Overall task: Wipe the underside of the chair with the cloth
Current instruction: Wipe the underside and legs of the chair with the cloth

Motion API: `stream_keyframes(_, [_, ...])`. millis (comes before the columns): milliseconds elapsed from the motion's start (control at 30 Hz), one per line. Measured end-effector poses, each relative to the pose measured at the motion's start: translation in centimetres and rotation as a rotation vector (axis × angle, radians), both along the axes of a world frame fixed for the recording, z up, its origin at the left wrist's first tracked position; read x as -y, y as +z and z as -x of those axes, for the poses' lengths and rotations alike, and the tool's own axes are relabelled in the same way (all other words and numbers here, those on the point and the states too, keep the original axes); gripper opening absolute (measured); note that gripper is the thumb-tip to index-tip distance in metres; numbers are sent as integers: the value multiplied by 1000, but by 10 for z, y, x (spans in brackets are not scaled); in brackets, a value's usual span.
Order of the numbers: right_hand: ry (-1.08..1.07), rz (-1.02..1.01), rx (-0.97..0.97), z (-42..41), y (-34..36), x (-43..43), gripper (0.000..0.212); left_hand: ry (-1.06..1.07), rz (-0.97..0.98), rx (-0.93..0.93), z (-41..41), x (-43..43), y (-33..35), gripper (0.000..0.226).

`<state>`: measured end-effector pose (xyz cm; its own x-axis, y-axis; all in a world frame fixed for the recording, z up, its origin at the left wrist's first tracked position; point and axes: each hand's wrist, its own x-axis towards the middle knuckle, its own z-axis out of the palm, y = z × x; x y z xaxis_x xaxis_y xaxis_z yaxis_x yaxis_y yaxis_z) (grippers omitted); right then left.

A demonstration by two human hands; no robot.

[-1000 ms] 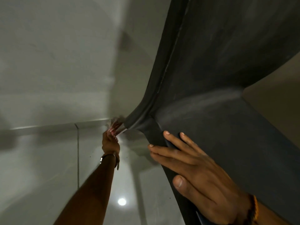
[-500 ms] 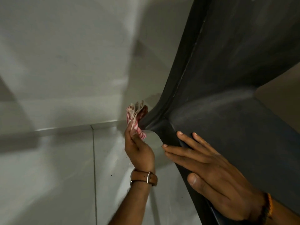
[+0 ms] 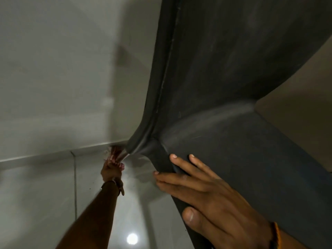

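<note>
A dark grey plastic chair (image 3: 224, 78) lies tipped over, its underside filling the right of the view. My right hand (image 3: 203, 194) presses flat on the chair's leg edge, fingers spread, with a cord band at the wrist. My left hand (image 3: 111, 170), arm stretched out and a watch at the wrist, grips a bunched red-and-white cloth (image 3: 113, 155). The cloth is pressed against the chair's far rim, just left of where the rim curves into the leg. Part of the cloth is blurred.
Glossy pale floor tiles (image 3: 45, 203) lie below, with a bright lamp reflection (image 3: 132, 238). A light wall (image 3: 53, 69) meets the floor along a skirting line (image 3: 53, 155) behind the cloth. A beige surface (image 3: 305, 105) shows at the right past the chair.
My left hand pulled in close with the cloth half a second ago, then stretched out again along the chair's rim. My right hand stayed pressed on the chair.
</note>
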<state>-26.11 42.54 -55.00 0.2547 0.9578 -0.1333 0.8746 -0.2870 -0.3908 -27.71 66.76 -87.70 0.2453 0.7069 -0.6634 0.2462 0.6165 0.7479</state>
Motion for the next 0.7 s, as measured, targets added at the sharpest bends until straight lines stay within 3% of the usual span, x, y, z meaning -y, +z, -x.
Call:
stream_keyframes(200, [-26, -23, -30, 7, 4, 0, 58, -21, -98, 90, 16, 2, 56, 33])
stream_keyframes(500, [-10, 105, 25, 6, 7, -2, 62, -79, 74, 346, 85, 25, 201, 27])
stream_keyframes(700, [-106, 238, 80, 39, 42, -5, 58, -168, 4, 315, 126, 56, 303, 36])
